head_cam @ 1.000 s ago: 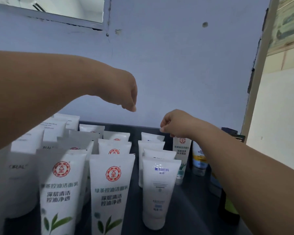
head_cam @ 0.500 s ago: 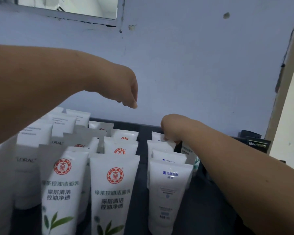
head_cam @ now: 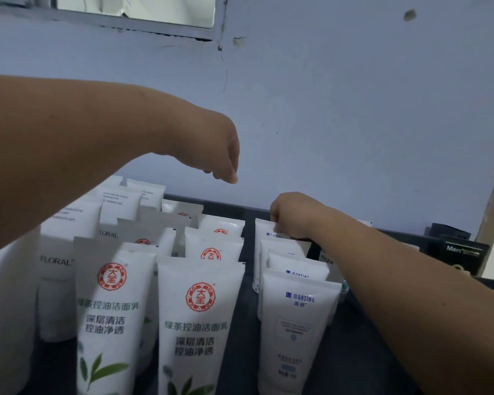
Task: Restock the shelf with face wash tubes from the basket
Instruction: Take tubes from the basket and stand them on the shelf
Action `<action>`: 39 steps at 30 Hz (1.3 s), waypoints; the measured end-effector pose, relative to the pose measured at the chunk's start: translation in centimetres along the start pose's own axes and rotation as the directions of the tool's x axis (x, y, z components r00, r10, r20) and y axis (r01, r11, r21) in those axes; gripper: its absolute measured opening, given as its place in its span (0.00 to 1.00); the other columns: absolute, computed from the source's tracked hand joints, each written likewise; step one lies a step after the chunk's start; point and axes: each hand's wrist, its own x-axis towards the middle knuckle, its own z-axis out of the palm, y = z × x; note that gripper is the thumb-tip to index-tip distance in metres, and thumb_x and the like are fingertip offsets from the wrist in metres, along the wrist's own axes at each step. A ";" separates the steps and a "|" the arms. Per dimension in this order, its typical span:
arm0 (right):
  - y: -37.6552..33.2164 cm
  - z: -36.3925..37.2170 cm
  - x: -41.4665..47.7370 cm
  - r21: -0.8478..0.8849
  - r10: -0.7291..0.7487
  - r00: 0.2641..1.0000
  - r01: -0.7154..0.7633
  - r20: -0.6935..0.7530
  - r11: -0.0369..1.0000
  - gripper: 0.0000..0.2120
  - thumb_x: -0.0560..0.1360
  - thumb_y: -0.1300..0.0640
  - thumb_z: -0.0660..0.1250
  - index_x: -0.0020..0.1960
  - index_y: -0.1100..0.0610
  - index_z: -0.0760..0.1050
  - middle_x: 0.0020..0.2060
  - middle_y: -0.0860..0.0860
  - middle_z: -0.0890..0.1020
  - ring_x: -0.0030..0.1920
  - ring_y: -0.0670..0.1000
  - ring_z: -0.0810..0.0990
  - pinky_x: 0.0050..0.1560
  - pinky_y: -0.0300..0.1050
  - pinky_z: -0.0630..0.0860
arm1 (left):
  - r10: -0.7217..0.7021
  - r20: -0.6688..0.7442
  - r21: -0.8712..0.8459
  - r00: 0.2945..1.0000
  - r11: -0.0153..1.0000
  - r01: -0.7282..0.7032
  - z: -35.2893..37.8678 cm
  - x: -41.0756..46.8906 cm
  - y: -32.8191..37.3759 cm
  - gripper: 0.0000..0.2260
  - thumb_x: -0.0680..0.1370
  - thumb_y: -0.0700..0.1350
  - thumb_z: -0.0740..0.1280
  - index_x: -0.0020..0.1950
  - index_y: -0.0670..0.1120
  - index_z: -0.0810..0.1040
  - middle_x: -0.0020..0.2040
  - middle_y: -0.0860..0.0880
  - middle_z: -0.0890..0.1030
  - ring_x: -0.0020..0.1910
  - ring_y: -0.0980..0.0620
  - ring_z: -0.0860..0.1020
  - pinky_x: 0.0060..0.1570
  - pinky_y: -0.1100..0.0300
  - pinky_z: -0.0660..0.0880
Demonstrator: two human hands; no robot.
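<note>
White face wash tubes stand cap-down in rows on a dark shelf (head_cam: 354, 354). Two front tubes carry a red round logo and green leaves (head_cam: 197, 323). The right row is blue-labelled, with its front tube (head_cam: 297, 323) nearest me. My right hand (head_cam: 293, 215) reaches over that row and pinches the top edge of its rearmost tube (head_cam: 264, 233). My left hand (head_cam: 221, 158) hangs above the middle rows, fingers loosely curled, holding nothing. No basket is in view.
More white tubes marked FLORAL (head_cam: 60, 269) crowd the left side. A black box (head_cam: 459, 252) stands at the back right. The blue wall (head_cam: 340, 124) closes off the shelf's rear, with a window frame (head_cam: 217, 24) above.
My right hand has shifted slightly left and down onto the rearmost tube of the right row. My left hand has stayed hanging in about the same place.
</note>
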 end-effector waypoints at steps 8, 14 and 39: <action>2.1 -3.4 -4.6 0.554 -0.006 1.000 0.007 -0.003 0.832 0.08 0.76 0.52 0.69 0.50 0.56 0.80 0.40 0.49 0.83 0.41 0.49 0.82 0.43 0.41 0.77 | -0.001 0.052 -0.013 0.999 1.000 0.001 1.2 -0.2 0.5 0.10 0.75 0.50 0.69 0.53 0.48 0.82 0.52 0.50 0.83 0.53 0.51 0.79 0.53 0.58 0.74; 2.6 -2.1 -7.0 0.409 -0.022 0.995 -0.020 0.096 0.912 0.05 0.73 0.52 0.72 0.49 0.47 0.80 0.45 0.48 0.84 0.39 0.49 0.80 0.44 0.42 0.78 | -0.018 0.154 0.074 0.988 0.997 0.007 2.4 -1.1 1.1 0.12 0.75 0.56 0.68 0.55 0.53 0.81 0.55 0.52 0.81 0.56 0.52 0.77 0.59 0.56 0.70; 2.5 -1.7 -7.6 0.507 0.082 0.978 0.027 -0.191 0.861 0.04 0.77 0.57 0.67 0.48 0.55 0.80 0.39 0.48 0.80 0.42 0.50 0.77 0.40 0.41 0.74 | 0.160 0.215 -0.197 0.963 0.973 -0.118 4.2 -4.1 2.7 0.05 0.70 0.53 0.74 0.44 0.56 0.84 0.50 0.58 0.83 0.57 0.58 0.77 0.62 0.57 0.72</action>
